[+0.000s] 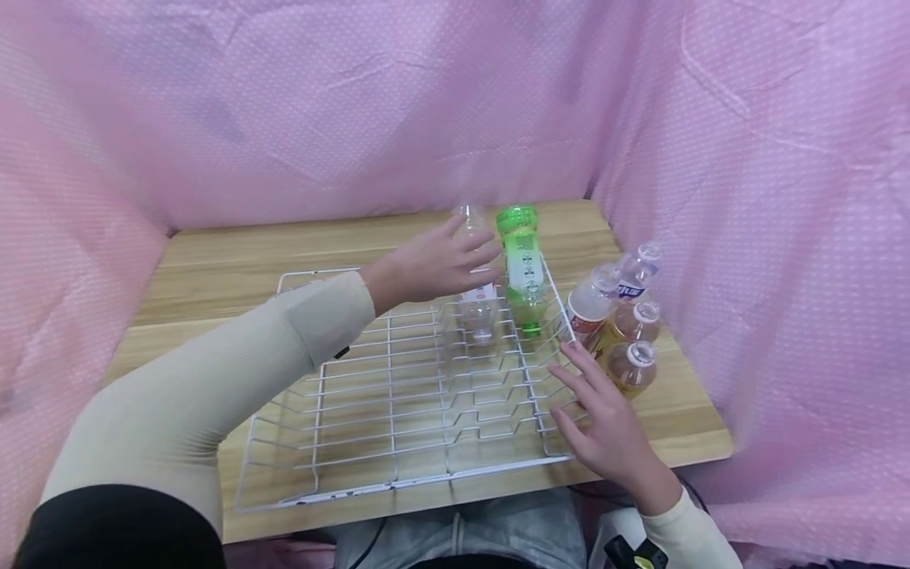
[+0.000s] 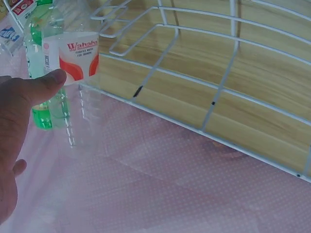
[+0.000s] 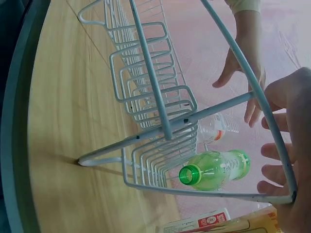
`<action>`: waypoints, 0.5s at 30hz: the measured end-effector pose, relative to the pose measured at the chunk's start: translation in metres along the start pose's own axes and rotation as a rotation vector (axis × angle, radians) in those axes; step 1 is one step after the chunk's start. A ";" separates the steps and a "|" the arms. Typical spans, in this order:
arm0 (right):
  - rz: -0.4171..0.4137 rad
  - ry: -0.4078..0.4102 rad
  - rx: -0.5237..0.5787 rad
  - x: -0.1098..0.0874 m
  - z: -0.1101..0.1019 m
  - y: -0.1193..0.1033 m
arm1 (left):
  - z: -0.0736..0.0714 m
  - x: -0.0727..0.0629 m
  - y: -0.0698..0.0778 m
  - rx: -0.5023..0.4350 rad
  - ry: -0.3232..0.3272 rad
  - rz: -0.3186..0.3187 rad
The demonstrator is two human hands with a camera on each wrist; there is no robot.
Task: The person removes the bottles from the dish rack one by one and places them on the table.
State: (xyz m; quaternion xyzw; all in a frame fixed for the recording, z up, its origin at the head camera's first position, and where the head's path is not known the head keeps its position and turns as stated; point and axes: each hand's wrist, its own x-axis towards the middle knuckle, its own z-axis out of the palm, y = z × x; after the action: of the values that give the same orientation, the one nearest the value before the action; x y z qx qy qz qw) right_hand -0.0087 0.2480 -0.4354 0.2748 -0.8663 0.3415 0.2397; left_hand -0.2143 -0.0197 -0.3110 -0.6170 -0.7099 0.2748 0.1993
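Note:
A clear plastic bottle (image 1: 480, 312) with a red-and-white Wahaha label (image 2: 80, 53) stands neck down in a white wire rack (image 1: 449, 476). Beside it, a green-tinted bottle (image 1: 524, 269) is also neck down, its green mouth (image 3: 190, 174) among the wires. My left hand (image 1: 444, 261) is at the clear bottle with loosely spread fingers; in the left wrist view its thumb (image 2: 46, 87) overlaps the label, and contact is hard to tell. At the rack's right side my right hand (image 1: 604, 423) has its fingers spread, fingertips touching or very near the rim wire.
Right of the rack stand several bottles: one with a red-and-white label (image 1: 587, 316), one with a blue label (image 1: 635, 276), and amber ones (image 1: 631, 368). The wooden table (image 1: 213, 261) ends at pink dotted cloth (image 1: 398, 118) behind and at both sides.

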 end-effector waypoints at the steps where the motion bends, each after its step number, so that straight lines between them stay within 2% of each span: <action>1: 0.020 -0.015 0.009 -0.002 0.001 0.000 | 0.001 0.004 0.000 0.012 -0.016 0.012; 4: 0.062 -0.052 0.017 -0.005 0.002 0.001 | 0.003 0.013 0.002 0.037 -0.067 0.041; 7: 0.079 -0.077 -0.001 -0.005 0.002 0.002 | 0.006 0.022 0.004 0.069 -0.090 0.062; 11: 0.073 -0.086 -0.023 -0.005 0.001 0.004 | 0.012 0.031 0.007 0.095 -0.095 0.071; 15: 0.074 -0.097 -0.028 -0.004 0.001 0.006 | 0.020 0.035 0.013 0.094 -0.152 0.070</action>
State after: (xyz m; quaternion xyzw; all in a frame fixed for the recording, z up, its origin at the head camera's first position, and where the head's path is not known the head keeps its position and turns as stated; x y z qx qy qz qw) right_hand -0.0093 0.2519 -0.4414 0.2553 -0.8911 0.3242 0.1887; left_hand -0.2220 0.0134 -0.3370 -0.6088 -0.6873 0.3606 0.1641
